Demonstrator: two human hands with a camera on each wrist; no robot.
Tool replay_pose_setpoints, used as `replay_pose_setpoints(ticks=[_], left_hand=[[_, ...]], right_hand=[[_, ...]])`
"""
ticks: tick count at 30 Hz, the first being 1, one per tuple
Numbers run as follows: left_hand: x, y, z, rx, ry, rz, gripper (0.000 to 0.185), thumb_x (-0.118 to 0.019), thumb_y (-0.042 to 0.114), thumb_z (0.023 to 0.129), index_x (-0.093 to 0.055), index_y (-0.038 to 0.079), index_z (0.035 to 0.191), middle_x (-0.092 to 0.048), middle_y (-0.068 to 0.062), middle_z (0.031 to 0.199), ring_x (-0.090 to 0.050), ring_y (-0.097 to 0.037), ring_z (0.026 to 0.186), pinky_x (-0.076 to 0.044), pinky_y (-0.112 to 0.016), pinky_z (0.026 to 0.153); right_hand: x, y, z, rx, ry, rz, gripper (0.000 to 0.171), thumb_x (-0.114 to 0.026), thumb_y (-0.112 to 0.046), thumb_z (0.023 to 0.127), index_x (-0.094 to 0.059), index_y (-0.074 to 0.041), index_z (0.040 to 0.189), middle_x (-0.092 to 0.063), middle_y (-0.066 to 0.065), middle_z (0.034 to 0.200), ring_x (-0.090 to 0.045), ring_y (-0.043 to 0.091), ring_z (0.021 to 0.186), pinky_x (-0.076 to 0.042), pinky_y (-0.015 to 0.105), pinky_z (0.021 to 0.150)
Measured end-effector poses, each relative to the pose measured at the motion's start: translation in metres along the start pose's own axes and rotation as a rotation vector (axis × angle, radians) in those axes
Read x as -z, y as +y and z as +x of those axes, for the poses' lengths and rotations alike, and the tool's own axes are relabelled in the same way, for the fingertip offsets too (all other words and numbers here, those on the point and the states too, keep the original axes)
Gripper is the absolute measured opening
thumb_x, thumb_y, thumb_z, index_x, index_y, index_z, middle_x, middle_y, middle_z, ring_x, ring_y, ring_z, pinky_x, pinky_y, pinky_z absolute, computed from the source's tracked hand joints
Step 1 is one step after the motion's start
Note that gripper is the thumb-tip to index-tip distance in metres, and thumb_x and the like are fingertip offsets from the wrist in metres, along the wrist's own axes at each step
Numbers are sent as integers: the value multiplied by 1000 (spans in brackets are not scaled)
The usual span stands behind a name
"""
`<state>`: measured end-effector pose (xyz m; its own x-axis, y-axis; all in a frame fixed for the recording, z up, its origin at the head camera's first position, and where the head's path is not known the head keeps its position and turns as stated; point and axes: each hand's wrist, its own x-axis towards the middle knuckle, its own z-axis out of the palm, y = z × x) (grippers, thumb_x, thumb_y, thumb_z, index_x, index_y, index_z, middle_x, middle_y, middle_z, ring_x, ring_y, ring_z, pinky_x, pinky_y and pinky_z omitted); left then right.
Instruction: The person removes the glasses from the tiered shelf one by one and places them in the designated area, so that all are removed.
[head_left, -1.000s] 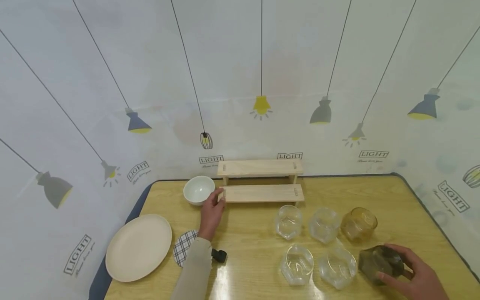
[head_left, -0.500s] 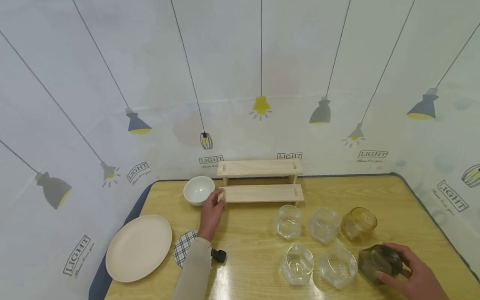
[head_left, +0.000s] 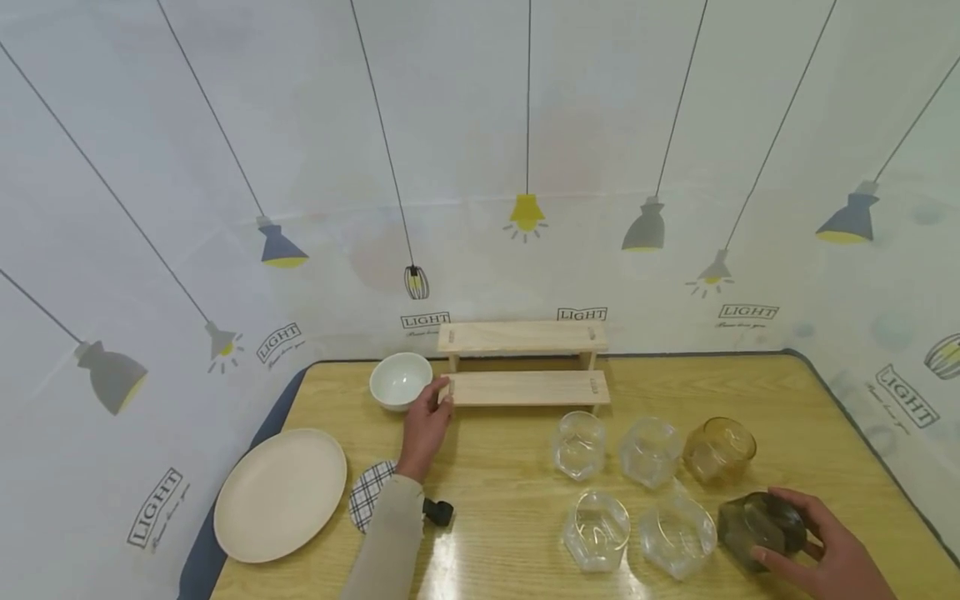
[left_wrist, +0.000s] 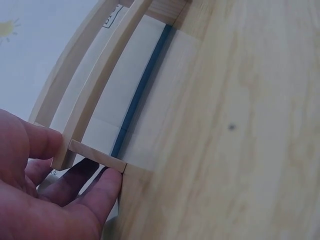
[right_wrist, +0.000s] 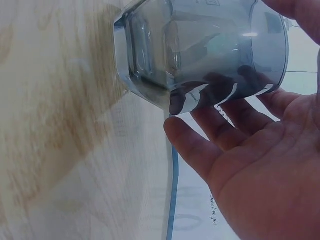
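Note:
A two-tier wooden rack (head_left: pixel 522 363) stands at the back of the table (head_left: pixel 495 467). My left hand (head_left: pixel 438 398) pinches the left end of its lower shelf; in the left wrist view the left hand (left_wrist: pixel 87 160) has the thumb above and a finger below the end of the rack (left_wrist: pixel 95 100). At the front right a dark grey faceted glass (head_left: pixel 750 521) stands on the table, with my right hand (head_left: pixel 768 525) curled round it. In the right wrist view the dark glass (right_wrist: pixel 200 45) sits between thumb and fingers of the right hand (right_wrist: pixel 235 70).
A white bowl (head_left: pixel 400 379) stands just left of the rack. A beige plate (head_left: pixel 280 493) and a checked coaster (head_left: pixel 367 496) lie at the front left. Several clear glasses (head_left: pixel 649 450) and an amber glass (head_left: pixel 718 450) stand left of the dark one. The wall runs behind.

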<state>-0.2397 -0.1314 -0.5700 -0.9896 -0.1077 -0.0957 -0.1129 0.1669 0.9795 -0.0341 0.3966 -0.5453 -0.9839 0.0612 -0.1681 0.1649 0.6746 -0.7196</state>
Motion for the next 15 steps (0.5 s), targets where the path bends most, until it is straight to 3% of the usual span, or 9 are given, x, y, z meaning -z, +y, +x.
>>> replay_pose_setpoints(ticks=[5,8,12,15], left_hand=[[0,2,-2,4,0,25,43,-55,20,109,-56,19,153,-47,-5,166,-63,-24,124,-56,-35,94],[1,4,-3,-10,0,47,43,-53,19,110,-55,18,153,-47,-7,166,-64,-27,122,-56,-38,94],[2,4,-5,-19,0,84,44,-54,17,109,-55,17,153,-44,-8,168,-61,-32,134,-56,-44,104],[3,5,-8,-30,-7,108,45,-55,15,109,-54,15,153,-38,-9,171,-53,-34,146,-52,-48,112]], right_hand=[[1,-1,-1,-7,-5,0,88,-77,-45,96,-33,-4,160,-43,28,154,-25,-33,102,-57,70,85],[3,-2,-1,2,13,-2,83,-76,-44,97,-36,-4,159,-49,8,149,-26,-33,103,-58,67,85],[6,-5,-2,48,78,2,71,-74,-40,100,-44,-4,154,-47,-31,132,-31,-32,106,-63,35,82],[8,-13,-4,95,141,-6,61,-73,-36,101,-51,-5,149,-45,-41,125,-36,-31,108,-55,14,75]])
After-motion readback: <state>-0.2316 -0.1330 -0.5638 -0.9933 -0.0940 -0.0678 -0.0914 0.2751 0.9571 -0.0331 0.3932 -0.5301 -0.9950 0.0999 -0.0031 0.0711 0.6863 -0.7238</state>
